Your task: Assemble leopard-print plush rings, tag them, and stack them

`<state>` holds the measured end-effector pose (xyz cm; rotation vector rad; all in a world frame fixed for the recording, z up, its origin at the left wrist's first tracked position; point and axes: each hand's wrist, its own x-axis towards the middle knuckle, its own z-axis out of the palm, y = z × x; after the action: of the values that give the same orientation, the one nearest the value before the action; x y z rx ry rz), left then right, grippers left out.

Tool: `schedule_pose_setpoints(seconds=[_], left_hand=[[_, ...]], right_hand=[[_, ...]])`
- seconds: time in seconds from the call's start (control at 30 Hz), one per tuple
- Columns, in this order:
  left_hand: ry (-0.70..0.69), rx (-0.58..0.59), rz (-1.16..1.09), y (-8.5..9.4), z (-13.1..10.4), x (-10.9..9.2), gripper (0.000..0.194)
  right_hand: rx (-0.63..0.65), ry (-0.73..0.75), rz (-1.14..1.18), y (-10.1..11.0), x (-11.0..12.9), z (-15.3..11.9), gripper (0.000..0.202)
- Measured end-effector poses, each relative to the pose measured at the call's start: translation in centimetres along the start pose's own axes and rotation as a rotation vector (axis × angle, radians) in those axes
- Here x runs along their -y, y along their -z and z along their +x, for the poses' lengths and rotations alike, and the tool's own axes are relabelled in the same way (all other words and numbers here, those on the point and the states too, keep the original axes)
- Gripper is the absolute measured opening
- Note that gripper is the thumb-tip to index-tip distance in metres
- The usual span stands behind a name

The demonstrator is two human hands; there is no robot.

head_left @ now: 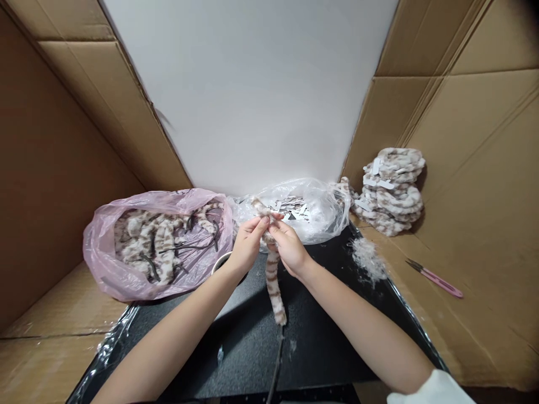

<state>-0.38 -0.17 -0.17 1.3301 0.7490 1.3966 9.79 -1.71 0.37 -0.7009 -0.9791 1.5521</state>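
Note:
A striped, brown-and-white plush strip (275, 286) like a tail hangs from my hands over the black work surface, a dark cord (275, 367) trailing from its lower end. My left hand (249, 240) is closed, thumb and fingers pinching the strip near its upper part. Close against it, my right hand (291, 249) also pinches the plush, fingertips nearly touching the left ones. What lies exactly between the fingertips is hidden. Just behind the hands lies a clear plastic bag (330, 216) with many small white-and-dark labels (292, 209) in it.
On the left, a pink plastic bag (101, 241) holds several plush strips and dark cords. A round white-rimmed container (219, 261) is partly behind my left forearm. Rightward are bundled plush pieces (393, 193), fluffy white scraps (368, 259) and pink-handled thread snips (438, 279). Cardboard walls (475, 185) flank the table.

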Motion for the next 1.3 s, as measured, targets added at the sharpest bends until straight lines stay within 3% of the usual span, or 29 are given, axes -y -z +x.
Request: schedule_pose_setpoints(seconds=[0.2,0.33,0.43,0.67,0.83,1.07,1.3], left_hand=[[-0.004,0.003,-0.030,0.2,0.2,-0.4,0.030],[0.134,-0.005,-0.212,0.2,0.5,-0.5,0.055],[0.138,-0.023,-0.239,0.3,0.7,-0.3,0.070],[0.018,-0.058,0.019,0.3,0.2,-0.8,0.058],[-0.067,-0.024,0.218,0.4,0.0,-1.7,0.037],[-0.161,0.050,0.318,1.3,0.6,-2.2,0.028],[-0.156,0.083,0.349,2.1,1.1,-1.9,0.034]], right_hand=[[-0.007,-0.016,-0.030,0.1,0.1,0.1,0.030],[-0.004,-0.021,-0.084,0.3,-0.1,0.2,0.031],[0.006,0.015,-0.114,0.4,-0.5,0.3,0.034],[0.025,0.064,-0.131,0.3,-0.6,0.2,0.048],[-0.011,0.044,-0.075,0.3,0.1,0.1,0.055],[-0.016,0.079,-0.052,0.2,0.1,0.1,0.043],[-0.069,-0.042,-0.022,-0.3,-0.3,0.0,0.033]])
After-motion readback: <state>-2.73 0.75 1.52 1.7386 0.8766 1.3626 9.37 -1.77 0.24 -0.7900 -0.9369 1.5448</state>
